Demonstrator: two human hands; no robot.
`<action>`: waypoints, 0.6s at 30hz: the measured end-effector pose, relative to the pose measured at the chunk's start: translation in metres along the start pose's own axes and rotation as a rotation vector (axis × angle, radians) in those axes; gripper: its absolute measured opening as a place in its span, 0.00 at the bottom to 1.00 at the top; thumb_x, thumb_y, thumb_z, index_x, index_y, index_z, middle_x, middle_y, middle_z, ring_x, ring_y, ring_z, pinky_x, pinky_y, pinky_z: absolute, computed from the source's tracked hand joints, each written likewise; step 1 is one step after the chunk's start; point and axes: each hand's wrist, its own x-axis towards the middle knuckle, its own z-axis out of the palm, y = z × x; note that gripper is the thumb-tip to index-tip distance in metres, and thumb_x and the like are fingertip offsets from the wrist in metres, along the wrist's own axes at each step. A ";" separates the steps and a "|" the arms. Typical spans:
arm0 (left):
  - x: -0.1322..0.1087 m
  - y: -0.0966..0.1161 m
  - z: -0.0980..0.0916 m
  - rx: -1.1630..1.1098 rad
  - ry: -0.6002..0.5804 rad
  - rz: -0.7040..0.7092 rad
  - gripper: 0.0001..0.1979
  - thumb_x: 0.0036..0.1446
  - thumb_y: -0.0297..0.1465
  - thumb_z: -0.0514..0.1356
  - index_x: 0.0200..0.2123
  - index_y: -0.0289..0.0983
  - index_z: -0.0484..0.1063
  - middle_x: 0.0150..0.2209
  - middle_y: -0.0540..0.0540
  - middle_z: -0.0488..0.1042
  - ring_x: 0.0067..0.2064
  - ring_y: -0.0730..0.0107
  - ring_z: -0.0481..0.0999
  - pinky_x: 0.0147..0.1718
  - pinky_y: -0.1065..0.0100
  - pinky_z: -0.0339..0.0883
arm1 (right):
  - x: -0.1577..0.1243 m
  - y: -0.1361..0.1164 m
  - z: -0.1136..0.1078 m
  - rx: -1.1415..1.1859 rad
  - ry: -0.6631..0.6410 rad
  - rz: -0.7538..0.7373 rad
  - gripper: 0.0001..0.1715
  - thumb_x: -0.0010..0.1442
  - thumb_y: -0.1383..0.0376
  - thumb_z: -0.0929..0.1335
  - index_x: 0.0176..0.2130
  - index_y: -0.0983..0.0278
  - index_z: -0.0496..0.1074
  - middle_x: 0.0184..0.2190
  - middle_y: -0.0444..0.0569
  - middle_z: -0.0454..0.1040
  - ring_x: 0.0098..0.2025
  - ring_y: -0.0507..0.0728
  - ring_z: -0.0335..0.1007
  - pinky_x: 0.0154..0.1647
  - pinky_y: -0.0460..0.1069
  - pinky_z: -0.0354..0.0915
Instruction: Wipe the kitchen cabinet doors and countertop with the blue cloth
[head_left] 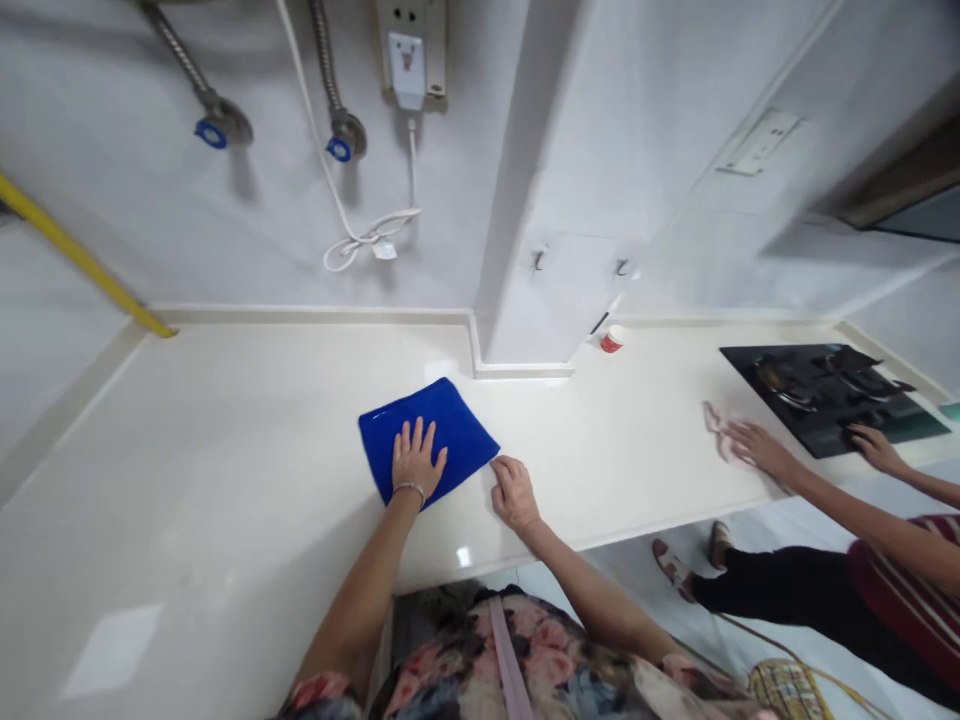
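Note:
My left hand [417,462] lies flat on a blue microfiber cloth [453,425], fingers spread, a thin bracelet at the wrist. The cloth is spread on a cream stone countertop [225,450]. My right hand [514,493] rests on the counter with its fingers lightly curled, right beside the cloth's near corner. Neither hand grips anything. Farther right, a co-worker's hand [761,449] presses on a crumpled pink cloth [721,432].
The co-worker's other hand [876,450] rests at a black glass gas hob [825,395] set into the counter. A small red-and-white cup [613,339] stands by a wall pillar. Hoses with blue valves [212,133] and a plugged-in white cable [367,240] hang on the wall behind.

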 end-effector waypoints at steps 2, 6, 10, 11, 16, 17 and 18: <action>-0.026 -0.004 0.004 0.021 0.013 -0.005 0.35 0.69 0.43 0.49 0.74 0.35 0.57 0.77 0.39 0.48 0.78 0.43 0.43 0.75 0.41 0.41 | 0.003 0.000 0.000 0.016 -0.003 -0.012 0.34 0.55 0.75 0.62 0.61 0.67 0.69 0.56 0.60 0.69 0.58 0.65 0.62 0.61 0.63 0.65; -0.079 -0.011 0.010 0.063 0.057 0.007 0.35 0.70 0.43 0.48 0.74 0.34 0.58 0.77 0.38 0.50 0.78 0.43 0.44 0.75 0.41 0.43 | 0.005 0.002 0.001 0.013 -0.015 0.003 0.34 0.54 0.75 0.63 0.60 0.68 0.70 0.54 0.61 0.70 0.56 0.65 0.63 0.59 0.63 0.65; -0.129 -0.019 0.012 0.097 0.070 0.067 0.33 0.69 0.43 0.47 0.72 0.34 0.63 0.76 0.38 0.54 0.77 0.43 0.48 0.74 0.41 0.49 | 0.003 0.003 0.004 0.004 -0.024 0.021 0.34 0.54 0.74 0.63 0.60 0.68 0.71 0.55 0.61 0.70 0.56 0.66 0.63 0.59 0.63 0.66; -0.139 -0.024 0.012 0.102 0.069 0.083 0.33 0.69 0.43 0.47 0.71 0.35 0.64 0.75 0.39 0.55 0.77 0.44 0.49 0.73 0.41 0.51 | 0.002 0.003 0.004 0.006 -0.026 0.020 0.35 0.54 0.74 0.63 0.60 0.67 0.71 0.55 0.61 0.70 0.56 0.66 0.63 0.59 0.64 0.66; -0.167 -0.058 0.001 0.119 0.021 0.108 0.32 0.68 0.45 0.49 0.71 0.43 0.65 0.74 0.44 0.58 0.76 0.47 0.53 0.72 0.42 0.55 | 0.001 0.005 0.003 0.021 -0.031 0.021 0.35 0.54 0.74 0.63 0.61 0.67 0.71 0.56 0.61 0.70 0.57 0.66 0.63 0.59 0.64 0.66; -0.166 -0.065 -0.004 0.122 0.010 0.097 0.32 0.68 0.45 0.49 0.71 0.43 0.65 0.74 0.44 0.57 0.76 0.47 0.53 0.72 0.41 0.56 | 0.000 0.005 0.003 0.023 -0.038 0.024 0.35 0.54 0.74 0.63 0.61 0.67 0.71 0.56 0.61 0.70 0.57 0.66 0.63 0.60 0.65 0.66; -0.164 -0.071 -0.009 0.124 0.001 0.081 0.32 0.68 0.46 0.50 0.71 0.43 0.65 0.75 0.44 0.57 0.76 0.46 0.52 0.72 0.41 0.55 | -0.001 0.005 0.002 0.021 -0.046 0.028 0.35 0.54 0.74 0.63 0.61 0.67 0.71 0.56 0.61 0.70 0.57 0.66 0.63 0.60 0.65 0.66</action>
